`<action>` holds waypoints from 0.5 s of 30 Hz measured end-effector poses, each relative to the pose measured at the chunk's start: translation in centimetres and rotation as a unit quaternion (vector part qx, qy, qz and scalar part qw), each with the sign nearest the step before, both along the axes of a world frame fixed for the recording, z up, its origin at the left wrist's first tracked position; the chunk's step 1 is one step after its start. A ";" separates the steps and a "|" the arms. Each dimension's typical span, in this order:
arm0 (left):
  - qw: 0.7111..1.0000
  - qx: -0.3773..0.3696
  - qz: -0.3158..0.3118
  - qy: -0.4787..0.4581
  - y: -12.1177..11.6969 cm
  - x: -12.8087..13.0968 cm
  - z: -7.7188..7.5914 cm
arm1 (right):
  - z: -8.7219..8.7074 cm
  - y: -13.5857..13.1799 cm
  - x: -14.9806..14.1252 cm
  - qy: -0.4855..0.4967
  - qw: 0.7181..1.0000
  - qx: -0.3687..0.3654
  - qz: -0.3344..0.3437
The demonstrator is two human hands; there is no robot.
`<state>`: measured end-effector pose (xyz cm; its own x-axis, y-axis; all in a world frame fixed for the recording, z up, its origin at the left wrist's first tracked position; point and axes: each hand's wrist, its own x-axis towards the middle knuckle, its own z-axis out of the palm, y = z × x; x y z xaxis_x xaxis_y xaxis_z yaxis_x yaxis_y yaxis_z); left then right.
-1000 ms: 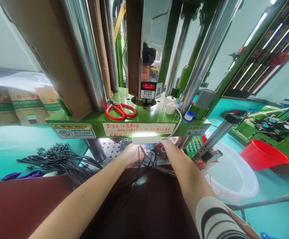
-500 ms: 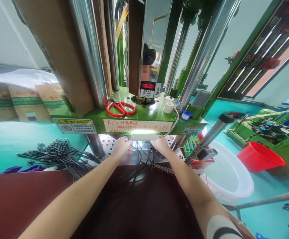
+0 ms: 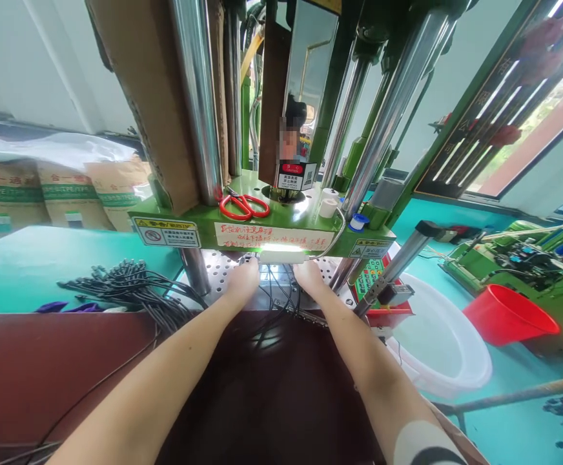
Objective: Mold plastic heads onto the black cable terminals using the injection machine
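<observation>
My left hand (image 3: 243, 281) reaches under the front edge of a green press (image 3: 204, 234), its fingers curled closed at the left side of a metal mould plate (image 3: 265, 298). What those fingers grip is hidden. At the plate's right side is my right hand (image 3: 309, 279), looking closed too, its fingertips covered by a white lamp bar (image 3: 284, 257). Several thin black cables (image 3: 281, 294) run out between both hands and hang toward me over the dark front surface. Red-handled scissors (image 3: 244, 206) lie on the press ledge above.
A bundle of black cables (image 3: 126, 284) lies on the left table. White rolls (image 3: 328, 206) and a blue-rimmed spool (image 3: 359, 222) sit on the ledge. At right are a control box (image 3: 371, 279), a large white tub (image 3: 475, 349) and a red bucket (image 3: 509, 316). Steel columns (image 3: 198, 103) rise ahead.
The camera view has shifted, so the press's left side and the cable bundle appear farther right. Both hands stay beside the mould plate, the left showing more of its back.
</observation>
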<state>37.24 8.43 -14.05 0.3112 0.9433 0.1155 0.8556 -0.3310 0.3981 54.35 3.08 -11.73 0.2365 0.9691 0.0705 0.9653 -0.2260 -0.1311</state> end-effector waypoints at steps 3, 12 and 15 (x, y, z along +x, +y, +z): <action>1.000 0.031 0.003 -0.002 -0.1 0.5 0.9 | 0.7 -0.3 -0.9 -0.011 1.000 -0.003 0.026; 1.000 0.010 -0.005 -0.021 0.2 2.2 1.2 | 0.6 0.2 -1.7 -0.025 0.998 -0.006 0.049; 1.000 0.000 -0.001 -0.026 0.7 1.7 0.8 | 0.4 0.4 -1.5 -0.026 0.999 -0.018 0.044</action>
<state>38.92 9.15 -13.27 0.3068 0.9426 0.1318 0.8326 -0.3329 0.4426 52.90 3.51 -11.31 0.1469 0.9881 0.0447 0.9869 -0.1434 -0.0744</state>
